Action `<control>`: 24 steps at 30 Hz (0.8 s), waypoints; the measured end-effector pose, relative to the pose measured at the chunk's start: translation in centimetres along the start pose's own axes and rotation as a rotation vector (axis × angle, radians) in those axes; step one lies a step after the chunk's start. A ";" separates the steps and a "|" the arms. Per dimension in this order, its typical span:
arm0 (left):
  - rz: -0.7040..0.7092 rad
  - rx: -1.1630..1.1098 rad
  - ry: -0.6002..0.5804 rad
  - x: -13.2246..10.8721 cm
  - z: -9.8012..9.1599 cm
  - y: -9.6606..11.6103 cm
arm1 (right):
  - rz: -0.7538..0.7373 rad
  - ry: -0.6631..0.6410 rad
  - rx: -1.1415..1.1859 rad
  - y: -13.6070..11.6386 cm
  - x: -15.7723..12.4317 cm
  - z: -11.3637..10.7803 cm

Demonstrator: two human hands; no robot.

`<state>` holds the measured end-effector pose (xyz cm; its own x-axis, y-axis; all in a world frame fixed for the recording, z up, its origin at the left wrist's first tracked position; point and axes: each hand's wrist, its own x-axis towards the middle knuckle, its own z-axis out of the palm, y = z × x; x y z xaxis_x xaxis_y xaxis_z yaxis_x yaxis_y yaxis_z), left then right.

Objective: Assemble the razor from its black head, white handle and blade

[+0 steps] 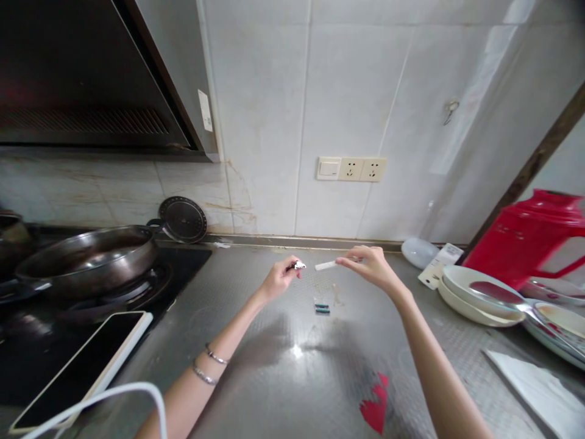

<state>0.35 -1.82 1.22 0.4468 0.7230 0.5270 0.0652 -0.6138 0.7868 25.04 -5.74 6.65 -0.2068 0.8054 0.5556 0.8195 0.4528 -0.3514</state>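
Observation:
Above the steel counter [283, 378], my left hand [276, 281] pinches a small black-and-white piece [298, 265] whose kind I cannot make out. Facing it across a short gap is a slim white stick-like part [325, 265], held between the fingertips of my right hand [369, 266]. The two pieces do not touch. Just below them, a pair of small dark-green batteries [322, 308] lies side by side on the counter. Nearer me is a jagged red scrap [376, 407].
On the left, a steel pan [91, 259] sits on the black stove, with a phone [82, 372] and a white cable [137, 386] nearer me. Plates [479, 299], a red thermos jug [525, 235] and white paper [539, 390] lie along the right. Wall sockets [362, 169] are behind.

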 end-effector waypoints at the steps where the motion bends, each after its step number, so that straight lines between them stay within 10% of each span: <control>1: -0.006 -0.024 0.011 0.0 0.0 -0.1 | 0.029 -0.025 0.027 0.4 0.0 -0.3; 9: -0.116 -0.213 -0.049 0.1 0.3 -1.7 | 0.190 -0.408 0.693 -4.2 -3.2 1.6; 16: -0.141 -0.208 -0.001 -0.2 1.2 -1.2 | 0.531 -0.263 1.472 -11.5 -6.8 5.1; 24: -0.105 -0.128 0.169 -0.9 2.5 -0.4 | 0.669 -0.070 1.654 -12.7 -7.1 5.9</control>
<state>2.19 -3.01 -0.38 0.2873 0.8303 0.4775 -0.0149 -0.4946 0.8690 12.93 -14.94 2.74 -0.1528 0.9883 0.0006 -0.5622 -0.0864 -0.8225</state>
